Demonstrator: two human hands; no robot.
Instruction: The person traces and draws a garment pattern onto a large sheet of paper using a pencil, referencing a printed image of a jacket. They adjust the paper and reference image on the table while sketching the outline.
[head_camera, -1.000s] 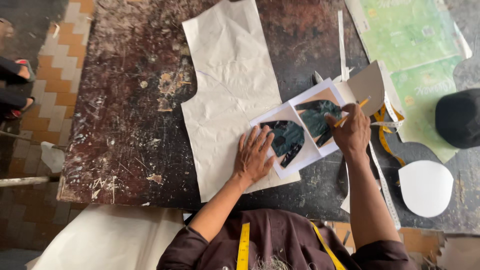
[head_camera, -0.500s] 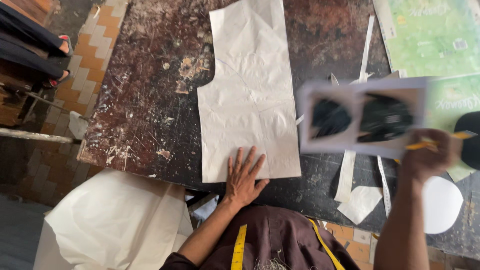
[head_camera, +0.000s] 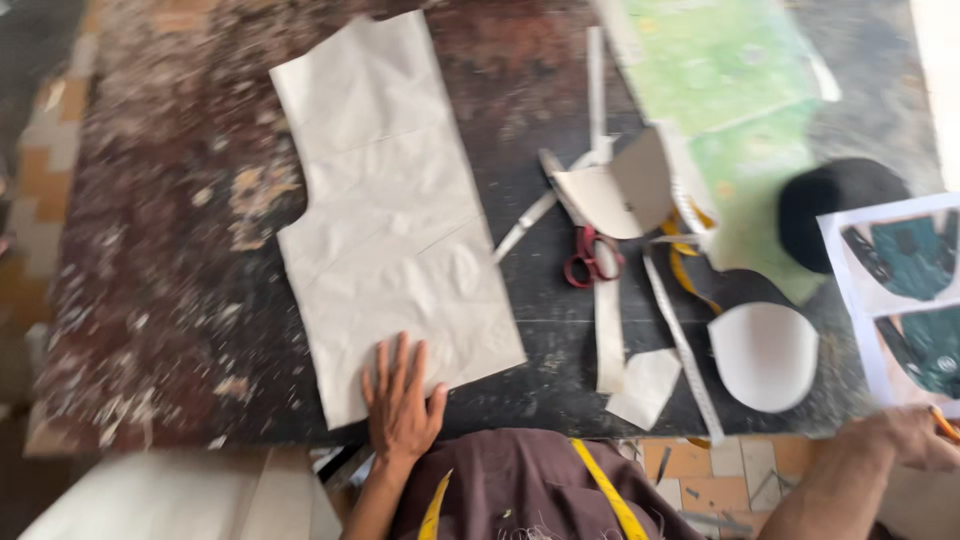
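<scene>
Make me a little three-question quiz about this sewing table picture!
1. True or false: the left hand lies flat on the paper pattern piece.
2. What colour are the handles of the scissors?
A) blue B) red C) green
3. Fill in: the right hand is at the sheet with two dark pictures, near the table's ____ edge.

Key: 1 true; 2 B; 3 right

The white printed sheet with dark green shapes (head_camera: 905, 300) runs off the right edge (so does the right hand (head_camera: 915, 438)). Red-handled scissors (head_camera: 590, 255) look blurry.
</scene>
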